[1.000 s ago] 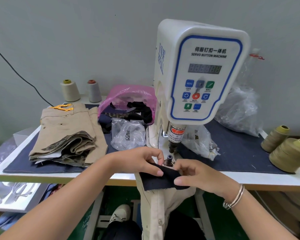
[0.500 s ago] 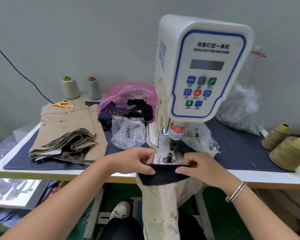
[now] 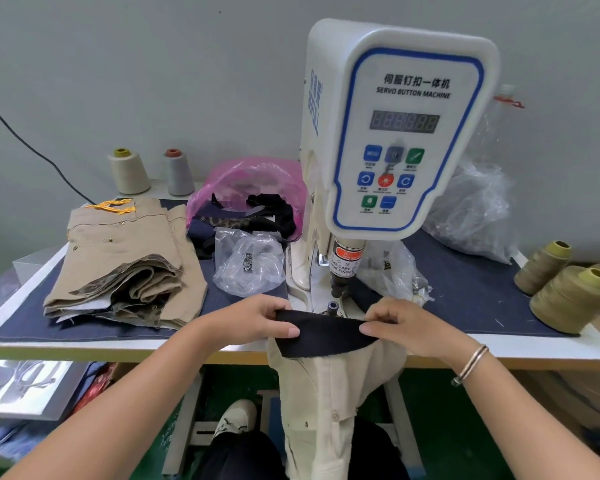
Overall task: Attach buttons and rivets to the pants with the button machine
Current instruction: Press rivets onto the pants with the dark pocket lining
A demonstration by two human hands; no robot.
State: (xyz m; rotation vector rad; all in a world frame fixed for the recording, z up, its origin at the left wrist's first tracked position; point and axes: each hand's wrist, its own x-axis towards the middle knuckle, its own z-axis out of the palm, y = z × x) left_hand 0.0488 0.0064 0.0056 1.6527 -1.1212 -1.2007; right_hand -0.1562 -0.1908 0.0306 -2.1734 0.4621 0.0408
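A white servo button machine (image 3: 392, 133) stands on the table, its punch head (image 3: 340, 275) above a small lower die (image 3: 332, 307). Just in front of the die, a black fabric strip (image 3: 323, 332) is stretched flat between my hands. My left hand (image 3: 253, 322) pinches its left end and my right hand (image 3: 406, 327) pinches its right end. Under the strip, beige pants (image 3: 329, 403) hang from the table's front edge down over my lap. The pants' top edge is hidden by the strip.
A stack of folded khaki pants (image 3: 125, 261) lies at the left on the dark blue mat (image 3: 465, 292). Clear bags of metal parts (image 3: 248, 263), a pink bag (image 3: 253, 192) of dark scraps and thread cones (image 3: 572, 297) flank the machine. My shoe (image 3: 234, 419) is below.
My hands drew the black strip back from the die toward me and pulled it taut, spreading apart along its ends.
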